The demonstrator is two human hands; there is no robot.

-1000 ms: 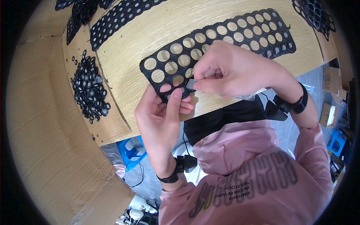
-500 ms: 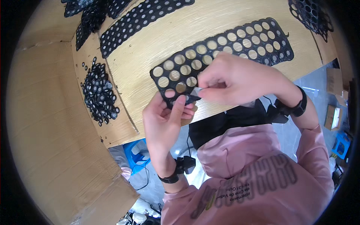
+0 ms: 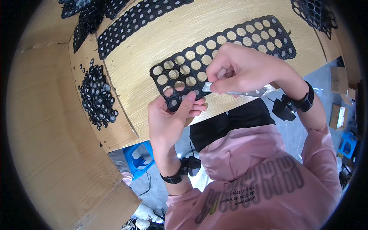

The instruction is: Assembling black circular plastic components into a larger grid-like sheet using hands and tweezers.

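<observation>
A black rubber sheet [image 3: 164, 71] with rows of round holes lies slantwise across the table in front of me. My left hand [image 3: 172, 117] pinches its near left corner, thumb on top and fingers underneath. Some rings along the near edge still have grey discs in them, such as the grey disc [image 3: 173, 102] beside my thumb. Closed around a thin, flat, silvery tool [image 3: 241, 93], my right hand [image 3: 241, 74] hovers over the sheet's near edge. The tool's pale tip stands close to my left thumb; its exact kind is unclear.
To the left lies a heap of small black rings with grey centres [image 3: 97, 96]. Another sheet with filled holes [image 3: 134, 28] lies at the back left, beside more stacked black sheets [image 3: 90, 21]. Holed black scraps [image 3: 316, 17] sit at the far right. A cardboard wall [image 3: 42, 126] rises on the left.
The tool has drawn back to the right from my left thumb, and the sheet's near corner now lies flatter, showing its discs. The view has shifted slightly.
</observation>
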